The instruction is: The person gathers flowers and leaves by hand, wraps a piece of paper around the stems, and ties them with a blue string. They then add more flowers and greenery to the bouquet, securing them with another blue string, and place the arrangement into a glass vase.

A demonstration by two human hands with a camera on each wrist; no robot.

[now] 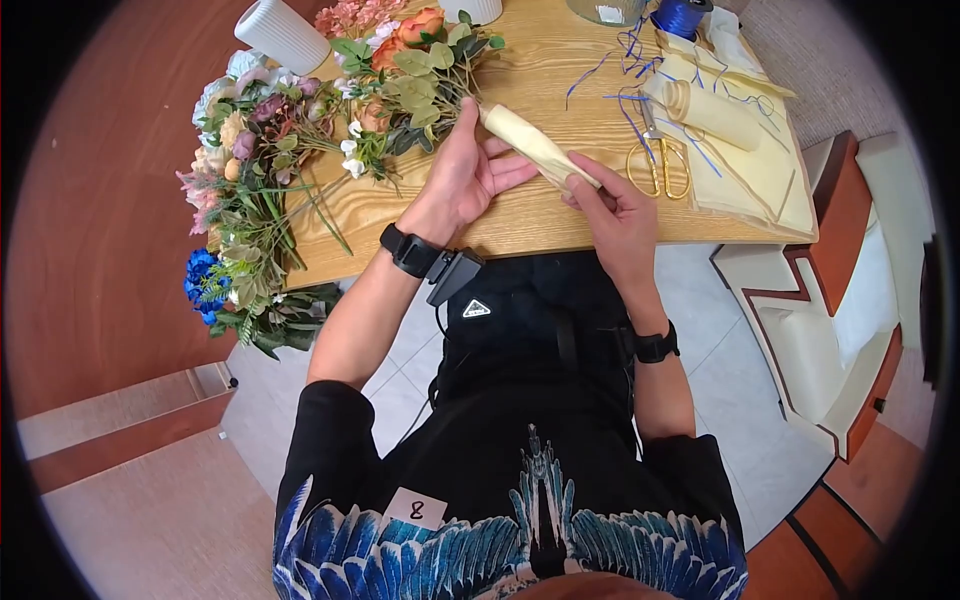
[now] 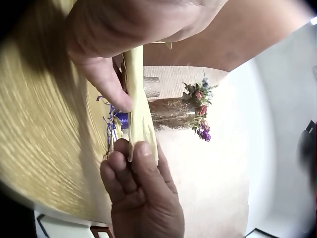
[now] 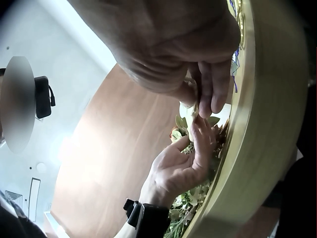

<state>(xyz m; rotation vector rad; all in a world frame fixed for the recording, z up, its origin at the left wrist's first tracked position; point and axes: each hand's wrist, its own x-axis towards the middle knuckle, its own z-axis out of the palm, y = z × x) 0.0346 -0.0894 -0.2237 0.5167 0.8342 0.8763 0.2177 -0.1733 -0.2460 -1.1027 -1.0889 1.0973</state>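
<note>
A pale yellow paper wrap [image 1: 528, 143], rolled into a narrow bundle, lies between my two hands. Its upper end meets the stems of a bunch of orange flowers and green leaves [image 1: 425, 80]. My left hand [image 1: 468, 178] is palm up beside that end, its fingers stretched out under the wrap. With thumb and fingers, my right hand [image 1: 620, 212] pinches the narrow lower end. The left wrist view shows creases in the wrap [image 2: 141, 106] running down to the right fingertips. Any stems inside the wrap are hidden.
Mixed artificial flowers [image 1: 245, 150] fill the table's left side. White ribbed vases [image 1: 282, 35] stand at the back. On the right lie gold-handled scissors [image 1: 658, 170], a cream paper roll [image 1: 712, 115], flat cream sheets [image 1: 775, 195] and a spool of blue ribbon [image 1: 680, 17] with loose strands.
</note>
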